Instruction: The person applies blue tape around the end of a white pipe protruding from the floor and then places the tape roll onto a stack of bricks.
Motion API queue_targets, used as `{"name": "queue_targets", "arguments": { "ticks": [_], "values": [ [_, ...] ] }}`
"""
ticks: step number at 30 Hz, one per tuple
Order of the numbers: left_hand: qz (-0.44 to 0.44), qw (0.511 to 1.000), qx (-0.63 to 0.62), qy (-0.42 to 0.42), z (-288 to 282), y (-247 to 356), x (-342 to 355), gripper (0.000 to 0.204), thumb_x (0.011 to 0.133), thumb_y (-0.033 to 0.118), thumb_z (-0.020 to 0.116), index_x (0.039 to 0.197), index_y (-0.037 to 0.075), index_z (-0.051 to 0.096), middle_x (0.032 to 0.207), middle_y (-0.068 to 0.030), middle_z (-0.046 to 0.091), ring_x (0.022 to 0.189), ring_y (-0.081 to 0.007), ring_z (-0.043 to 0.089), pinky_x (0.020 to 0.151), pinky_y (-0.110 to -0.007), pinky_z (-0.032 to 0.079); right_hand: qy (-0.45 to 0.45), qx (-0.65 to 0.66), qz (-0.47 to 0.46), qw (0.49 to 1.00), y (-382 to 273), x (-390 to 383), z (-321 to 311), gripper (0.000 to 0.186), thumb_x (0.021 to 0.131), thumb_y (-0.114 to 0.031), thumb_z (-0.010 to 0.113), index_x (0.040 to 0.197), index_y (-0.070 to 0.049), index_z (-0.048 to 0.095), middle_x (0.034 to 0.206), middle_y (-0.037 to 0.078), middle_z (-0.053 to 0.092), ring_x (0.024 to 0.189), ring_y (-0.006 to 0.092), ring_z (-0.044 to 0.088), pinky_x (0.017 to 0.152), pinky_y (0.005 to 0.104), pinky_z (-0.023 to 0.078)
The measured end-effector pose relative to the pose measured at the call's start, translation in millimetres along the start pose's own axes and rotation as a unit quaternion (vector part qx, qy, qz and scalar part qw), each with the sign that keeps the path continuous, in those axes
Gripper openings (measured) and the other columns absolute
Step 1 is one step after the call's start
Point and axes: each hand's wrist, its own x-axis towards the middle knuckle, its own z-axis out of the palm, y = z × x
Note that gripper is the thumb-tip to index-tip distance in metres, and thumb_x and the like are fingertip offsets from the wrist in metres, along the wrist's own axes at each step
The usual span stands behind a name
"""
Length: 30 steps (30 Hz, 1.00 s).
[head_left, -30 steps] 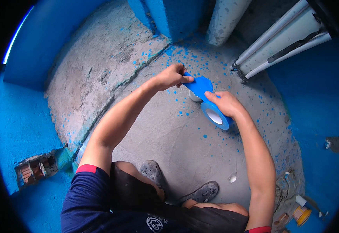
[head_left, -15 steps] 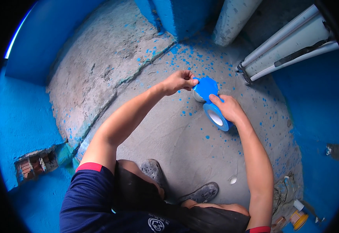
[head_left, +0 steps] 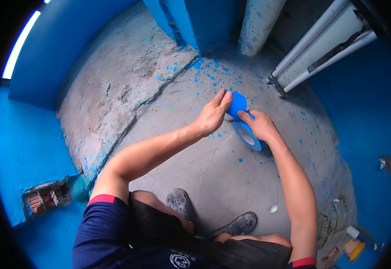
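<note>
A strip of blue adhesive tape runs between my two hands, out in front of me above the floor. My left hand is at the strip's left edge, thumb along the tape and fingers partly hidden behind. Gripped in my right hand is the tape roll, its white core facing up toward me; the thumb lies on the strip near the roll. Under the tape, a pale round piece, like a pipe end, shows only in part.
Blue paint spots mark the grey concrete floor. A raised rough slab lies to the left. Far off stand a white pipe and leaning white lengths. A yellow-rimmed container and a crumpled sack sit at lower right.
My left hand has turned and come closer to the tape strip, its pinch giving way to straighter fingers along the edge. The visible strip looks narrower. My right hand keeps the roll.
</note>
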Motion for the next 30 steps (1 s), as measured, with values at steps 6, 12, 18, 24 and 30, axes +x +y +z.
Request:
{"name": "queue_targets", "arguments": {
  "ticks": [6,12,18,24,30],
  "values": [
    [-0.008,0.981,-0.138,-0.137,-12,-5,5,0.091,0.091,0.063,0.035,0.145,-0.005,0.007,0.151,-0.0238,0.015,0.140,-0.0306,0.017,0.113,-0.038,0.018,0.039,0.197,-0.115,0.973,49,1,19,0.054,0.088,-0.047,0.056,0.120,-0.003,0.057,0.112,0.019,0.062,0.104,0.0308,0.060,0.089,0.0356,0.045],
    [0.042,0.973,0.154,-0.168,-10,5,-24,0.101,0.087,0.056,0.055,0.144,-0.008,0.002,0.148,-0.0301,0.015,0.140,-0.0339,0.016,0.113,-0.038,0.019,0.041,0.121,-0.061,0.990,30,-9,4,0.056,0.087,-0.049,0.055,0.121,-0.004,0.057,0.115,0.020,0.061,0.108,0.0331,0.058,0.092,0.0369,0.044],
    [0.210,0.894,0.396,0.021,-16,11,-46,0.082,0.083,0.034,0.066,0.144,0.002,0.022,0.149,-0.0255,0.017,0.140,-0.0385,0.013,0.113,-0.047,0.015,0.019,0.051,-0.041,0.998,37,1,7,0.056,0.088,-0.051,0.052,0.120,-0.005,0.057,0.118,0.021,0.059,0.112,0.0365,0.055,0.094,0.0401,0.043],
    [0.400,0.624,0.660,-0.120,19,43,-28,0.071,0.076,0.024,0.066,0.140,0.012,0.039,0.152,-0.0056,0.022,0.142,-0.0298,0.013,0.114,-0.050,0.011,0.016,0.124,-0.088,0.988,56,3,15,0.047,0.092,-0.040,0.053,0.124,-0.006,0.054,0.118,0.018,0.060,0.111,0.0303,0.056,0.094,0.0378,0.042],
    [0.382,0.553,0.734,-0.102,27,28,-31,0.062,0.085,0.018,0.049,0.144,0.008,0.032,0.154,-0.0038,0.019,0.143,-0.0229,0.014,0.115,-0.045,0.011,0.023,0.153,-0.080,0.985,60,4,21,0.042,0.094,-0.034,0.048,0.126,-0.007,0.052,0.123,0.019,0.057,0.114,0.0342,0.054,0.096,0.0396,0.041]
  ]
}}
